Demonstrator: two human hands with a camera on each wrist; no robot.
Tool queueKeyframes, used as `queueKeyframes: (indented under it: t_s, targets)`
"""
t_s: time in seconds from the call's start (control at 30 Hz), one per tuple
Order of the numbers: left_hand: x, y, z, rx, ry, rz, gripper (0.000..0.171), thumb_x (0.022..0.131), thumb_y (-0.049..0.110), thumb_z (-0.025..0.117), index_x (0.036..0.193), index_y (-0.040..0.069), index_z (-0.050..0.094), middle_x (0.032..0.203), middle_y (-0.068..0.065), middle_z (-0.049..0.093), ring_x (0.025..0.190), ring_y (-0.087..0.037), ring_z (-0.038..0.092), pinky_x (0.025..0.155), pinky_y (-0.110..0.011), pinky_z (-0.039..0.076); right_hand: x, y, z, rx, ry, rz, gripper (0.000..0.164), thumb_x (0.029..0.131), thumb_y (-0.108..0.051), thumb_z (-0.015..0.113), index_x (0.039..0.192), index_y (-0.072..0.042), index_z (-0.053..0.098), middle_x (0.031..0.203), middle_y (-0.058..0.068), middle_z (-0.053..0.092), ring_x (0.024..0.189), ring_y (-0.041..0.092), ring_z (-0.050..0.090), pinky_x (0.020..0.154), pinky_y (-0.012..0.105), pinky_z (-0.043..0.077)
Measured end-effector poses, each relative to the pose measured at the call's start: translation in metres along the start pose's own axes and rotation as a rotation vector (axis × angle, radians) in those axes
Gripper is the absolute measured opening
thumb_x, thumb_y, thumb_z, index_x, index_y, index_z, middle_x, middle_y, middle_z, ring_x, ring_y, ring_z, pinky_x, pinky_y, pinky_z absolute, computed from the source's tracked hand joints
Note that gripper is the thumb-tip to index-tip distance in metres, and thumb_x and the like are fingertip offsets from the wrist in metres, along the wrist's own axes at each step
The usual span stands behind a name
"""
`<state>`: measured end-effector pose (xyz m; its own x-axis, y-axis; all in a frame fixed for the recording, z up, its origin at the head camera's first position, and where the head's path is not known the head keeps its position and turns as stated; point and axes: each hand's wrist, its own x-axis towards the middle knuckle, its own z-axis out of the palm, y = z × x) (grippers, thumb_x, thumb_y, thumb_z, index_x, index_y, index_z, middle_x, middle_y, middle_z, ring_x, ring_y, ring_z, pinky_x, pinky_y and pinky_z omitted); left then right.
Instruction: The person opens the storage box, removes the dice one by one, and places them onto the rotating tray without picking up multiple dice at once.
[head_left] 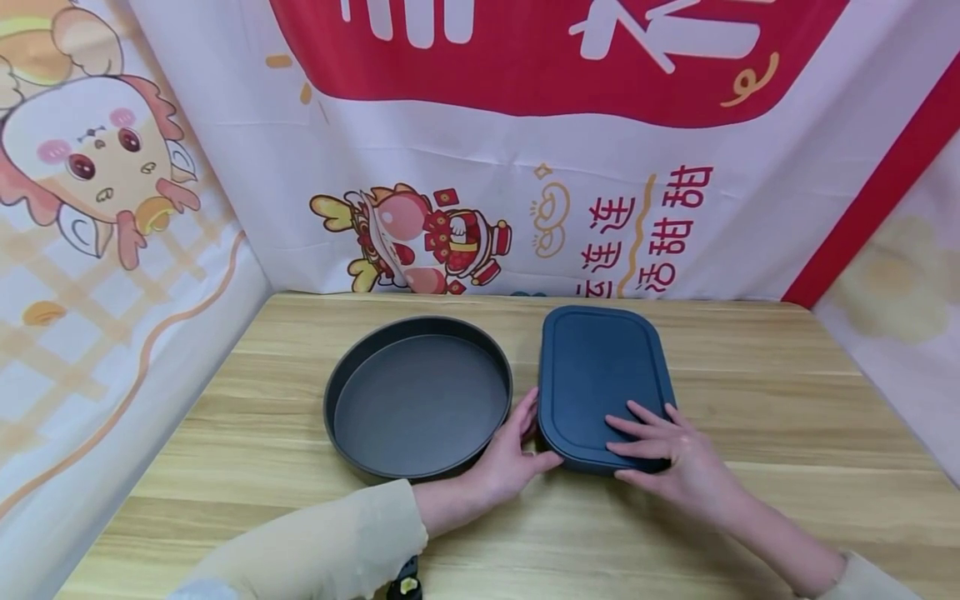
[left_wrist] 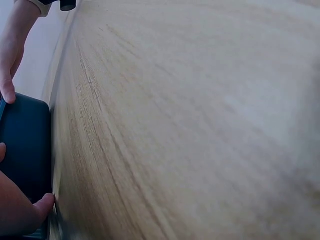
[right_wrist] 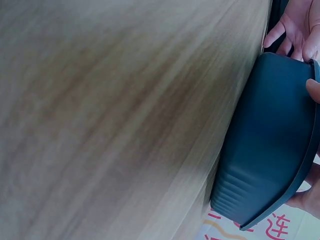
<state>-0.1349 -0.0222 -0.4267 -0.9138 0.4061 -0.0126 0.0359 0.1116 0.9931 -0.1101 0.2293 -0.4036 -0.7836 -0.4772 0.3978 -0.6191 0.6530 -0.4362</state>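
A dark blue lunch box (head_left: 596,367) with a rounded rectangular lid lies on the wooden table, right of the middle. My left hand (head_left: 506,462) is at its near left corner, fingers along the left side and thumb by the front corner. On the near right part of the lid rests my right hand (head_left: 682,462), its fingers spread and its thumb at the front edge. The right wrist view shows the ribbed side of the lunch box (right_wrist: 265,135) and the left hand (right_wrist: 297,30) beyond it. In the left wrist view, the right hand (left_wrist: 12,55) touches the far corner.
Left of the lunch box stands a round dark grey pan (head_left: 420,404), close to the left forearm. A printed cloth (head_left: 465,142) hangs behind the table's back edge. A small black object (head_left: 407,583) shows under the left sleeve.
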Motion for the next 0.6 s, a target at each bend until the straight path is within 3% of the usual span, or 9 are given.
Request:
queueKeyframes:
  t_s: [0.27, 0.5, 0.6]
  targets:
    - [-0.0006, 0.0030, 0.0010, 0.001, 0.009, 0.002, 0.089, 0.086, -0.001, 0.071, 0.155, 0.009, 0.017, 0.154, -0.011, 0.033, 0.137, -0.030, 0.036, 0.102, -0.048, 0.040, 0.0002, 0.0002, -0.0002, 0.041, 0.012, 0.000, 0.038, 0.068, -0.012, 0.088, 0.104, -0.019, 0.078, 0.121, -0.001, 0.067, 0.127, 0.028, 0.050, 0.101, 0.069, 0.024]
    - [0.0017, 0.0029, 0.0031, 0.020, 0.022, 0.021, 0.089, 0.085, -0.001, 0.072, 0.155, 0.007, 0.017, 0.154, -0.012, 0.032, 0.138, -0.029, 0.033, 0.112, -0.045, 0.027, 0.0028, 0.0023, -0.0011, 0.083, 0.027, -0.034, 0.039, 0.067, -0.007, 0.088, 0.104, -0.014, 0.078, 0.116, -0.004, 0.069, 0.122, 0.019, 0.055, 0.109, 0.055, 0.024]
    - [0.0026, 0.0018, 0.0050, 0.042, 0.036, 0.010, 0.088, 0.085, 0.000, 0.073, 0.154, 0.005, 0.019, 0.153, -0.014, 0.034, 0.138, -0.029, 0.033, 0.112, -0.044, 0.025, 0.0032, 0.0036, -0.0028, 0.104, 0.007, -0.023, 0.040, 0.068, -0.007, 0.088, 0.106, -0.014, 0.077, 0.116, -0.005, 0.069, 0.122, 0.019, 0.056, 0.108, 0.056, 0.024]
